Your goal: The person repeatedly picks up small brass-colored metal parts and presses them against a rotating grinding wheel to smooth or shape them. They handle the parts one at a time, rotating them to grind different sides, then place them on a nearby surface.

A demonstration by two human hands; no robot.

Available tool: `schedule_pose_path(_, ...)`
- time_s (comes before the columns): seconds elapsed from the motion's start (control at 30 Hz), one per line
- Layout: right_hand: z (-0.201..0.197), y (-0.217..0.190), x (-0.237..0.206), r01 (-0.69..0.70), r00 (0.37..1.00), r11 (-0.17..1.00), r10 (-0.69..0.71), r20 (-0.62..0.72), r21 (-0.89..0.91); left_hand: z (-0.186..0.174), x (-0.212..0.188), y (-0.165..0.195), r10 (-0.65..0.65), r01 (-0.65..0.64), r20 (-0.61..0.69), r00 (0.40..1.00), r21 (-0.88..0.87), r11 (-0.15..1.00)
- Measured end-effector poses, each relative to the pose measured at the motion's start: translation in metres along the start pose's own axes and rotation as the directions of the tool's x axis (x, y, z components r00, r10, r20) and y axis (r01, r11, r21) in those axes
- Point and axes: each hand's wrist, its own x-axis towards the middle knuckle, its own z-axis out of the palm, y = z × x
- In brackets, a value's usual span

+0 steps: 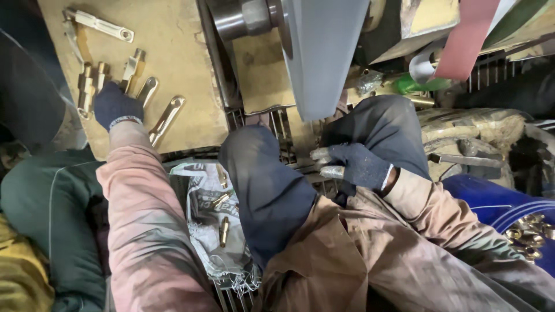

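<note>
The gloved left hand [115, 106] lies curled on brass parts [165, 117] near the front edge of the yellow surface [185, 52], its grasp unclear, while the gloved right hand [359, 166] rests on the knee [381, 124], fingers [324, 155] loosely bent, holding nothing.

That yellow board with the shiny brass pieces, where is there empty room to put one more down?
The yellow board is bare on its right side, between the long brass pieces and the dark metal shaft, and across the upper middle. Its left side is crowded: the gloved left hand rests among stubby brass fittings there.
</note>
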Motion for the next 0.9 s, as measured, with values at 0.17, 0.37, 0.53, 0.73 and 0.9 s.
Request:
schedule_pose_path(0.17,-0.003,-0.005,0.003,-0.006,1.0,1.0,0.006,0.02,-0.007,-0.002,0.021,0.013,-0.153,0.088,0.265,0.952,0.242,0.966)
schedule_pose_path(0.37,-0.006,-0.01,0.002,-0.065,0.997,0.998,0.065,0.033,-0.009,-0.007,0.015,0.001,0.093,-0.109,0.092,0.991,0.185,0.977)
schedule_pose_path(0.53,-0.004,-0.011,-0.005,0.012,1.0,1.0,-0.012,0.006,0.025,-0.028,0.006,-0.015,-0.283,0.342,0.211,0.936,-0.345,0.874)
schedule_pose_path(0.73,-0.005,-0.006,-0.016,0.029,1.0,0.998,-0.028,-0.012,0.055,-0.052,-0.094,-0.016,-0.237,0.216,0.112,0.965,-0.853,0.475)
schedule_pose_path(0.9,-0.005,0.0,-0.023,0.063,0.998,0.994,-0.063,0.0,0.087,-0.083,-0.213,0.031,-0.258,0.556,0.555,0.791,-0.828,-0.074)
